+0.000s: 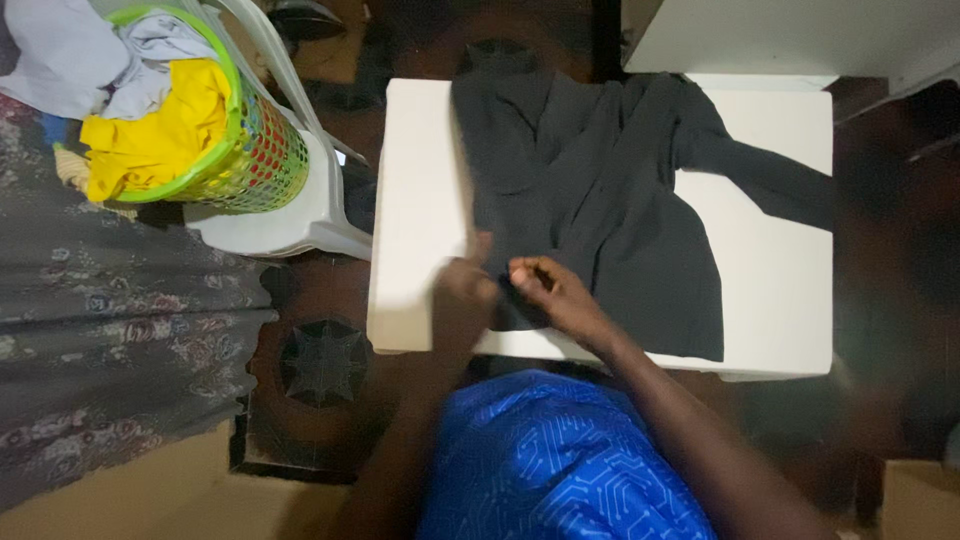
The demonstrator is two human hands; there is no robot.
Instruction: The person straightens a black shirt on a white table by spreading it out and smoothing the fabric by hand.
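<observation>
A dark grey garment (590, 190) lies spread on a white table (770, 280), one sleeve stretched to the right. My left hand (462, 300) is blurred and rests at the garment's near left corner, fingers on the cloth. My right hand (548, 293) is beside it, fingers curled and pinching the garment's near edge. I wear a blue patterned top (560, 460), seen at the bottom of the view.
A green and red laundry basket (250, 150) with yellow and pale clothes stands on a white plastic chair (300, 215) at the left. A patterned grey cloth (110, 310) covers the far left. A white surface (790, 35) sits beyond the table.
</observation>
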